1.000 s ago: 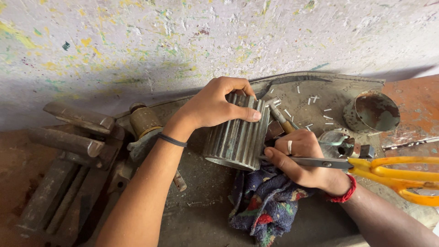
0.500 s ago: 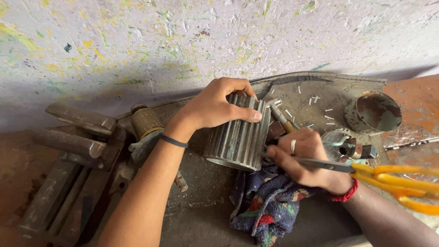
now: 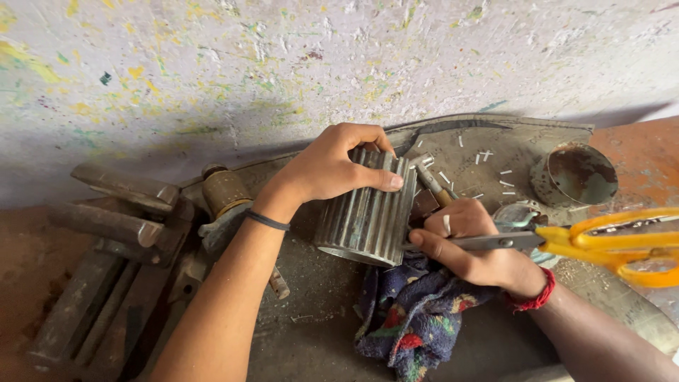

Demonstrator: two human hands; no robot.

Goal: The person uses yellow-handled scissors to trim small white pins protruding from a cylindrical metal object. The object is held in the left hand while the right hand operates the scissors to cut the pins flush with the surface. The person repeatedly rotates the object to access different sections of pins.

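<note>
My left hand (image 3: 332, 170) grips a ribbed grey metal cylinder (image 3: 368, 212) from above, thumb on its right side, holding it tilted on a dirty metal sheet (image 3: 318, 318). My right hand (image 3: 474, 247) sits just right of the cylinder, closed around the blades of yellow-handled scissors (image 3: 608, 240). The blade tip touches the cylinder's lower right edge. A small white strip (image 3: 447, 224) shows between the right hand's fingers. A multicoloured cloth (image 3: 417, 318) lies under that hand.
A rusty round tin (image 3: 573, 177) stands at the back right, with several white strips (image 3: 506, 182) scattered near it. Heavy metal bars and a vice-like block (image 3: 120, 219) lie at the left beside a brass-coloured roller (image 3: 223, 191). A paint-flecked wall (image 3: 283, 64) closes the back.
The scissors' yellow handles have risen a little, and my right hand has shifted slightly against the cylinder. My left hand keeps the same grip.
</note>
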